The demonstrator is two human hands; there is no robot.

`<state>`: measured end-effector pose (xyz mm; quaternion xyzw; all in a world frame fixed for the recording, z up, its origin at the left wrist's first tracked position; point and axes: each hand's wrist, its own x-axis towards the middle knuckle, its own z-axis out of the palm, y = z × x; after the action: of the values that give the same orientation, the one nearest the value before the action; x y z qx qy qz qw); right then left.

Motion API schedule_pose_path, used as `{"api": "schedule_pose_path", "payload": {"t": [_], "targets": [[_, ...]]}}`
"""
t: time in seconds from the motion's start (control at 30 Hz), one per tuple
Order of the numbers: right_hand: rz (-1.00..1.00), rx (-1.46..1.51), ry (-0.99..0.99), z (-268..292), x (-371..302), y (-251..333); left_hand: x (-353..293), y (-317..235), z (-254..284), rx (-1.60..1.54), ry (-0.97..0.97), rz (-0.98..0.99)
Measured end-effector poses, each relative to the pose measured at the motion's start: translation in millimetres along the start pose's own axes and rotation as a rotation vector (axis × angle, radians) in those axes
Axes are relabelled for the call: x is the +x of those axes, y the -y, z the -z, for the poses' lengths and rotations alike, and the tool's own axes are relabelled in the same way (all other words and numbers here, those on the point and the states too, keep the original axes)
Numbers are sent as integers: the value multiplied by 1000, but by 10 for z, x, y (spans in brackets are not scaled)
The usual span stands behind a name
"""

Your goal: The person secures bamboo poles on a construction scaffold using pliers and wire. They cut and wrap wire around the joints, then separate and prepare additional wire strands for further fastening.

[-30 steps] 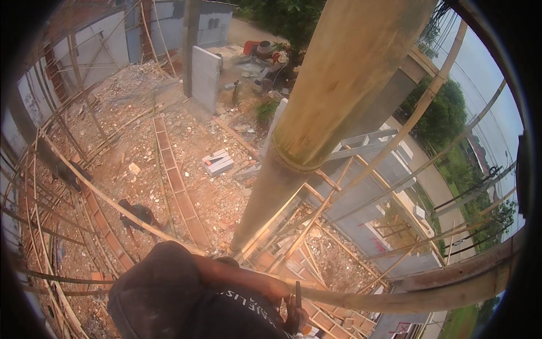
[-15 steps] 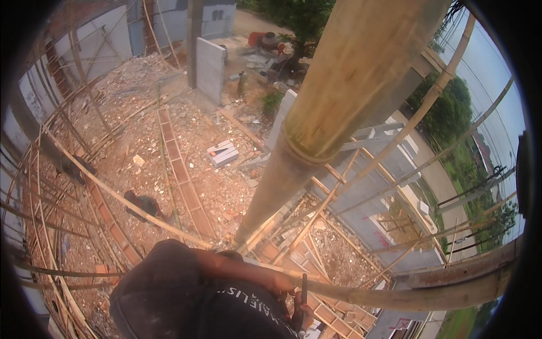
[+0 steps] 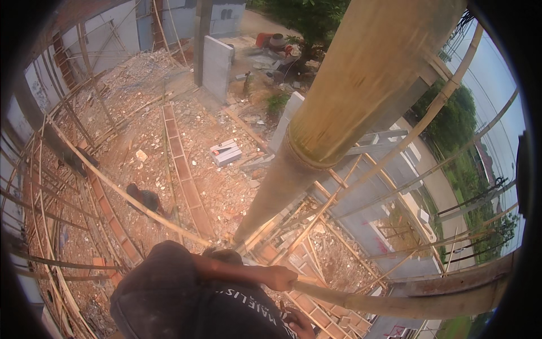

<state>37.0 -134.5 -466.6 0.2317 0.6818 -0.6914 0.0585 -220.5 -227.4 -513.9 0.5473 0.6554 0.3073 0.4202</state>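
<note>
Neither my left hand nor my right hand shows. Closest below me, a co-worker in a dark shirt with pale lettering is seen from above and behind. One bare arm of that person reaches across to the right, and its hand is closed round a horizontal bamboo pole. The co-worker's other hand is lower, near the shirt, with fingers bent; whether it holds anything is unclear. A thick upright bamboo post rises past me, very near the camera.
Thinner bamboo poles cross on both sides. Far below lie rubble ground, a long wooden formwork and pale blocks. Another person is down there. Grey block walls and a road are on the right.
The co-worker's reaching hand has come onto the horizontal pole. The other hand has dropped, and the dark bar-shaped tool upright by it no longer shows. The view has shifted slightly.
</note>
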Motion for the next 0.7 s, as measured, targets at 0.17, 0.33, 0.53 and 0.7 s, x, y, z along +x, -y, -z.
{"api": "schedule_pose_path", "payload": {"t": [0.17,0.33,0.53,0.7], "targets": [[26,-187,-97,128,254,445,-431,259,350,98,-114,153],[84,-224,201,198,1094,530,-1243,234,496,-91,-175,205],[-89,-372,642,-501,1645,937,-1654,401,108,-165,-893,268],[-290,-365,768,-746,1990,737,-1878,302,-81,-994,-1083,525]]}}
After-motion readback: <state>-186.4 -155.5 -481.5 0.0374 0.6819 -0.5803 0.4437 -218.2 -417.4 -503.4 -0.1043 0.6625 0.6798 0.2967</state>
